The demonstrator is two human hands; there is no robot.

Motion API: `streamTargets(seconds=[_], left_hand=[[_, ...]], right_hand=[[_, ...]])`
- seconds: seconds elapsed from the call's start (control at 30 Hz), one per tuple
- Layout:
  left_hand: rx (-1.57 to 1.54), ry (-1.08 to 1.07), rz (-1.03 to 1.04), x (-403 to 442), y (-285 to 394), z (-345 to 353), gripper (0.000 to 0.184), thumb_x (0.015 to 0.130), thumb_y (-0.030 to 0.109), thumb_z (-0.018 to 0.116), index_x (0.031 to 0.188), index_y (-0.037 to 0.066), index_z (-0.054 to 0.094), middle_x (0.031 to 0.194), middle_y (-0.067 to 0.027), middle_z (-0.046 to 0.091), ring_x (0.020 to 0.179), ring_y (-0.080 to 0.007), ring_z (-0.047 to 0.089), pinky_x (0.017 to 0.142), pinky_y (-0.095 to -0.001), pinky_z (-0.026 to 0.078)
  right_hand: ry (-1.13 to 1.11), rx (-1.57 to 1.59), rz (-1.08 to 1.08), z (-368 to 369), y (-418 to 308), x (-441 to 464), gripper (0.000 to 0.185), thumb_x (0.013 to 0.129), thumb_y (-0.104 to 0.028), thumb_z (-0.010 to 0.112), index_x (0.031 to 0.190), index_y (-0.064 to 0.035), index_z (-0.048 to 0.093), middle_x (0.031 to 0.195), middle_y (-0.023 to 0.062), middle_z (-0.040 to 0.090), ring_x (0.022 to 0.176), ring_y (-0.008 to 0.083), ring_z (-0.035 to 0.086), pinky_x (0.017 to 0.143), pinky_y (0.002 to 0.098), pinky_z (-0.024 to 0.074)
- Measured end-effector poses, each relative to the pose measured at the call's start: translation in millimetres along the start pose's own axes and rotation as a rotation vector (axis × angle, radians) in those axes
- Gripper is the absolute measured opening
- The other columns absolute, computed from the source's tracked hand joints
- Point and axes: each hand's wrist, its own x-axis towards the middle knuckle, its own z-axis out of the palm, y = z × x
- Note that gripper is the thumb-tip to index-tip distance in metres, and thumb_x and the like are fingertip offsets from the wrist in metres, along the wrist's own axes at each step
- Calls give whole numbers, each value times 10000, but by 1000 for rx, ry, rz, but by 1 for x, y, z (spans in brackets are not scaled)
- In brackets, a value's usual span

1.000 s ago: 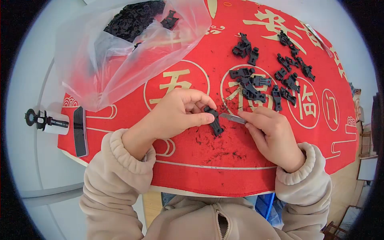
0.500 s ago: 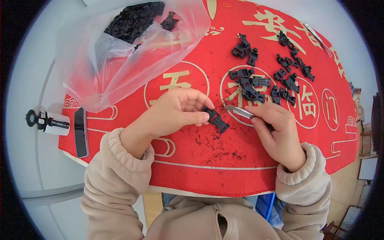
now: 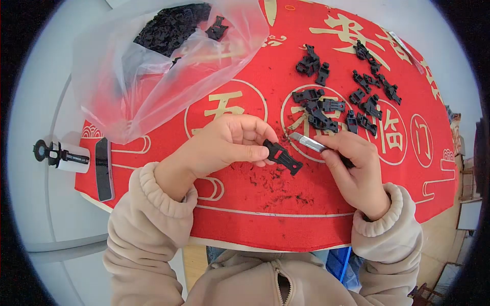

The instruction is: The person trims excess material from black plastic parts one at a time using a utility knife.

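My left hand (image 3: 240, 142) pinches one end of a black plastic part (image 3: 284, 158), flat and elongated with a rectangular opening through it. In my right hand (image 3: 353, 168) is a utility knife (image 3: 309, 143), its short blade pointing left toward the part. Blade and part are apart. Small black shavings (image 3: 286, 196) lie scattered on the red mat below the part. Beyond my right hand rests a loose group of similar black plastic parts (image 3: 322, 120).
A clear plastic bag (image 3: 168, 97) holding many black parts (image 3: 171, 28) lies at the upper left. A phone (image 3: 104, 168) and a white cylindrical object (image 3: 71, 157) are at the left edge. The red mat (image 3: 245, 224) with gold characters covers the table.
The black part has turned in my left hand, its free end shifting right and its flat face now showing differently. The knife has stayed nearly in place.
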Motion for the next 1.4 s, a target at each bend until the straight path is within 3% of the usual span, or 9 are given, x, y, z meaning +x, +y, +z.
streamTargets(seconds=[0.5,0.8,0.9,1.0,1.03,1.13,1.27,1.3,1.4], left_hand=[[-258,53,10,-2,2,3,326,922,127,635,1214,-9,582,996,-84,671,866,-140,665,791,-267,557],[-97,65,16,-1,0,0,280,930,95,608,1188,-14,590,969,-69,673,841,-138,666,795,-288,558],[-109,96,-21,-6,5,-4,284,936,87,591,1201,-12,579,1031,-77,655,939,-166,653,882,-314,533],[-347,569,618,-1,20,-18,359,947,88,568,1289,0,505,1196,-114,594,1101,-201,599,992,-347,475],[-244,577,689,-7,32,-24,456,959,84,542,1387,26,396,1340,-134,501,1224,-221,523,1056,-365,423],[-320,628,528,-3,18,-32,532,963,84,536,1442,44,309,1392,-147,458,1257,-238,500,1066,-372,408],[126,284,220,-12,27,-10,446,948,133,592,1357,17,458,1297,-146,551,1138,-254,600,959,-378,500],[161,196,250,-10,21,-14,384,932,114,619,1289,0,532,1228,-128,604,1057,-229,640,906,-370,533],[274,157,223,-4,19,-16,373,915,85,641,1263,-14,551,1193,-117,624,1057,-212,635,910,-358,532]], right_hand=[[61,41,-13,0,0,-1,209,806,62,608,1007,42,664,749,158,607,668,290,584,634,348,452],[78,45,22,0,-1,-1,196,807,61,611,993,39,666,746,151,610,662,280,582,617,341,450],[132,46,6,-1,6,1,180,813,55,612,982,34,668,754,147,622,650,259,586,611,335,453],[175,87,34,-6,7,4,164,822,51,609,974,32,670,762,139,636,638,226,587,600,320,450],[189,84,45,-7,8,5,159,827,50,610,974,33,669,742,128,628,632,199,584,585,305,440],[206,57,76,-11,12,6,159,834,51,607,981,37,667,727,122,614,636,184,584,578,294,430],[340,211,251,-25,19,12,158,868,8,614,1014,39,665,722,81,613,637,132,567,569,276,434],[437,61,88,-26,48,12,172,893,-19,599,1042,36,664,738,37,612,644,87,552,562,238,426],[517,337,301,-44,66,19,208,913,-28,566,1095,27,651,774,10,610,661,51,531,557,208,408]])
